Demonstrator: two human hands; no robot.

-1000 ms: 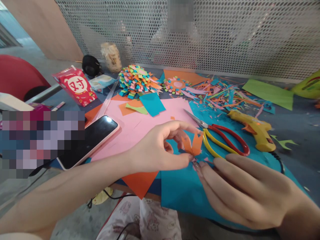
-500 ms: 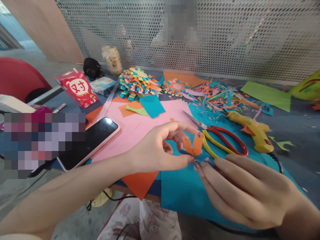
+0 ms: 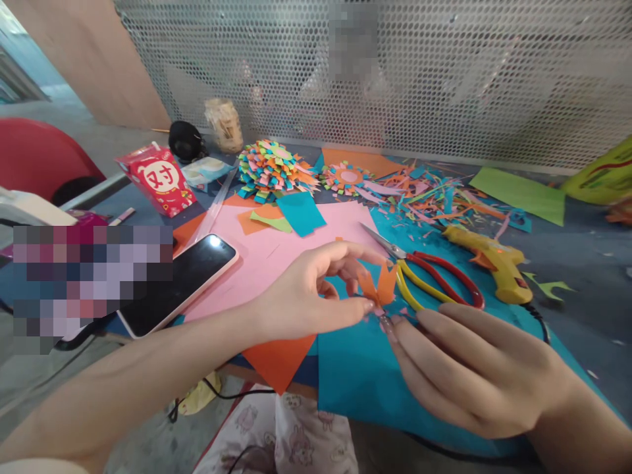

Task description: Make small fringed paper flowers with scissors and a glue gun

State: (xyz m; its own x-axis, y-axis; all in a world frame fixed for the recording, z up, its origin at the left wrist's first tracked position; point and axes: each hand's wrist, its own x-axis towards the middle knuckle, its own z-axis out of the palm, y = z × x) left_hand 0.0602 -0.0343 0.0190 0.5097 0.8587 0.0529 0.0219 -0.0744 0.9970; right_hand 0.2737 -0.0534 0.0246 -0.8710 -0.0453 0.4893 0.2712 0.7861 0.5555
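Observation:
My left hand [image 3: 316, 293] is closed around a small cut piece of orange paper [image 3: 382, 289], whose pointed flaps stand up from a pinched base. My right hand [image 3: 478, 368] meets it from the right, thumb and fingers pinched at that base. A bit of pink paper [image 3: 379, 312] shows between the fingertips; the exact grip there is partly hidden. Just beyond the hands, scissors [image 3: 429, 273] with red and yellow handles lie on blue paper [image 3: 360, 388]. Behind the wrist of my left hand spreads a sheet of pink paper [image 3: 217, 283].
A yellow glue gun [image 3: 494, 260] with a cord lies at the right. Farther back are a fringed paper ball [image 3: 274, 168], a fringed paper flower [image 3: 348, 176] and paper scraps [image 3: 444, 197]. At the left are a phone [image 3: 178, 283] and a red packet [image 3: 162, 181]. A perforated metal panel [image 3: 276, 72] stands behind.
Both hands have shifted slightly left with the orange paper. The dark blue bits beside its base show less now, and the pink bit shows more. The whole view has moved slightly.

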